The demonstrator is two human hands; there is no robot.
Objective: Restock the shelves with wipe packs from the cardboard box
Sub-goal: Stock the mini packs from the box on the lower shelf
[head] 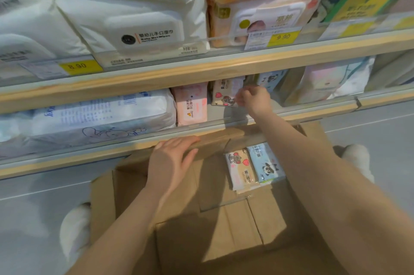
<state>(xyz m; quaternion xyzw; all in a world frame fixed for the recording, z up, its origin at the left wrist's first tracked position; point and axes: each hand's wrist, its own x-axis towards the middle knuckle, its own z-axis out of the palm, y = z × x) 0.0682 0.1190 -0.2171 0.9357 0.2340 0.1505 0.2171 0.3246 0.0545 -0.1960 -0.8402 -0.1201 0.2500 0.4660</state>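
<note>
Beige pack (225, 95) with elephant and heart print stands upright on the lower shelf (201, 138), tilted slightly, between a pink pack (192, 104) on its left and a panda pack (270, 79) behind on its right. Right hand (254, 98) reaches over the shelf lip and pinches the beige pack at its right edge; fingers (240, 96) curled narrow on it.

Left hand (172, 158) rests flat on the far flap of the box (224, 241), fingers straight and loosely spread, holding nothing; fingertips lie at the flap's edge just under the shelf front.

Box sits open on the floor (33, 218) below the shelf, between the person's two white shoes. Inside, against the far right wall, two packs side by side and touching: a beige elephant one (240, 169) and a blue panda one (265, 162). More packs may lie under them; cannot tell.

Lower shelf, left: large white-and-blue bag (100, 115) with rabbit drawing, lying flat. Right: pale pastel bag (331, 82).

Upper shelf (156, 77): white wipe packs (134, 28) left, peach packs (264, 17) centre, green ones right. Yellow price tags read 8.90 (77, 65) and 9.90 (283, 37).
</note>
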